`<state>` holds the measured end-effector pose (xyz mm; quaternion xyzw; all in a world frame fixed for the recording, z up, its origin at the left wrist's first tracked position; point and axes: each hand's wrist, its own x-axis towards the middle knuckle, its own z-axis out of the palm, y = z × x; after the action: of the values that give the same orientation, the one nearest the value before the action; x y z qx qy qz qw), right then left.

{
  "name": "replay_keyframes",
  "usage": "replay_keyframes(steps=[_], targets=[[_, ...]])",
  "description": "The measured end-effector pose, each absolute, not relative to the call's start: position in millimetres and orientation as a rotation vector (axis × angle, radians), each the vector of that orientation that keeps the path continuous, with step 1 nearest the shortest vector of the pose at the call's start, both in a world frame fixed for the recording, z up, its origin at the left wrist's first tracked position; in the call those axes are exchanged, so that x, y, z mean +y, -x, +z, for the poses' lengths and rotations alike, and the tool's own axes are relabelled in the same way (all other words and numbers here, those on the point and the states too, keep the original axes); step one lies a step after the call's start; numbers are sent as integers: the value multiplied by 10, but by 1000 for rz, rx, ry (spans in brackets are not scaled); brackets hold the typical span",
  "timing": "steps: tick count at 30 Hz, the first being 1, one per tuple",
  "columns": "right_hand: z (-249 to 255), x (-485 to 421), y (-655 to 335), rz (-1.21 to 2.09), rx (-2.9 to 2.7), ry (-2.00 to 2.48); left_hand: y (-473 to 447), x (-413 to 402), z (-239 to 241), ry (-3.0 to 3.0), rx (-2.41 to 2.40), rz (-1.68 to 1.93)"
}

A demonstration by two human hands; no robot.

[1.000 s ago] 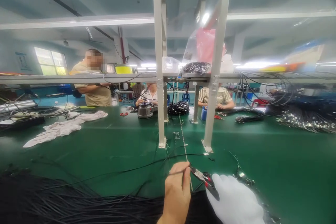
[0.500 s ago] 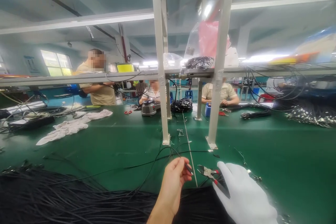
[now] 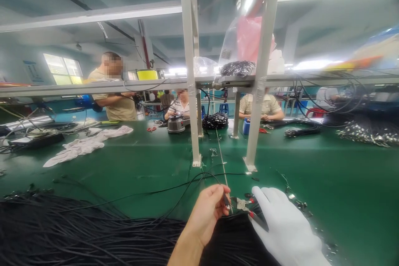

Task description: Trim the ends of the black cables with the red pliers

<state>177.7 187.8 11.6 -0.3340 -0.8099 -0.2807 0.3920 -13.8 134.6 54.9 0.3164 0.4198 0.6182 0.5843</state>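
Observation:
My bare left hand [image 3: 208,210] pinches a thin black cable [image 3: 183,194] close to its end, which points down and to the right past the fingertips. My right hand [image 3: 282,222], in a white glove, is closed around the red-and-black handles of a pair of cutting pliers [image 3: 242,204]. The pliers' jaws point left and lie right at the cable end; whether they touch it I cannot tell. Below both hands spreads a large heap of black cables [image 3: 93,232]. Another black cable runs across the green table [image 3: 149,153] behind the left hand.
Two white posts [image 3: 190,70] hold a shelf above the table. A white cloth [image 3: 84,147] lies at left, a grey round device [image 3: 176,124] further back. Cable bundles [image 3: 215,120] sit behind, small scraps lie at right. Several people work across the table.
The pliers have moved left, up to the cable end held in my left hand. The view has tilted slightly downward.

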Motion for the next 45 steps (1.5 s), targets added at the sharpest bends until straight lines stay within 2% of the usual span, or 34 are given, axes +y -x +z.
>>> replay_keyframes(steps=[10,18,23,27,30,38,41,45], targets=[[83,1850,-1761,-726,-2074,894,17,1332,573,-916,1142,1490],[-27,2042,-1840,-983,-2091,765,-40,1394,447,-948,1202,1513],[-5,2053,-1888,-994,-2094,739,-65,1327,549,-959,1223,1317],[53,1996,-1916,-924,-2105,779,-94,1218,637,-1423,1585,1078],[140,1966,-1945,-806,-2168,874,-86,1133,719,-1716,1679,953],[226,1864,-2008,-752,-2129,971,-123,1072,856,-1747,1738,864],[304,1778,-1960,-461,-2202,1107,-108,1094,804,-1773,1710,898],[539,1686,-1918,469,-2388,1337,-39,1094,787,-1738,1573,1002]])
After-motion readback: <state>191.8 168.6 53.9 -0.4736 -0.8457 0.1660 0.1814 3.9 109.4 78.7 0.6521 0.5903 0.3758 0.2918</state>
